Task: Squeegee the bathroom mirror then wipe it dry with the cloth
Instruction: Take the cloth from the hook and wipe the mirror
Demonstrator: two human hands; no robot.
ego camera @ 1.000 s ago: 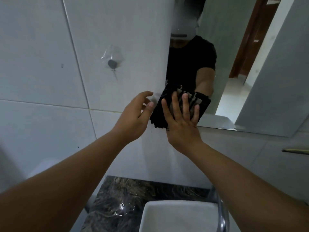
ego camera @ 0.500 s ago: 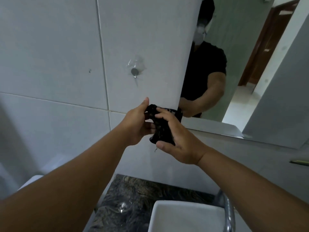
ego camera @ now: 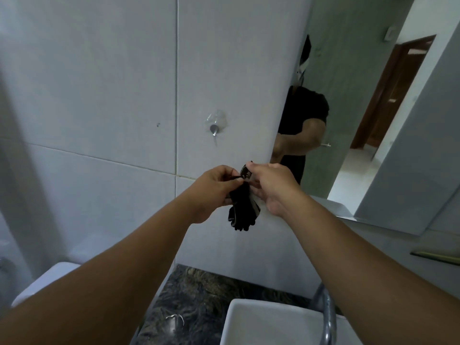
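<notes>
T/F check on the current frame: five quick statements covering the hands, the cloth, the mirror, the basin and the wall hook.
1. Both hands hold the dark cloth. True: the left hand and right hand pinch its top and the rest hangs bunched below.
2. The cloth is pressed flat on the mirror. False: it hangs in front of the tiled wall, just left of the mirror's lower left corner.
3. A squeegee is in the right hand. False: no squeegee is in view.
4. A white basin sits below the hands. True.
5. A towel hangs on the wall hook. False: the hook is bare.
</notes>
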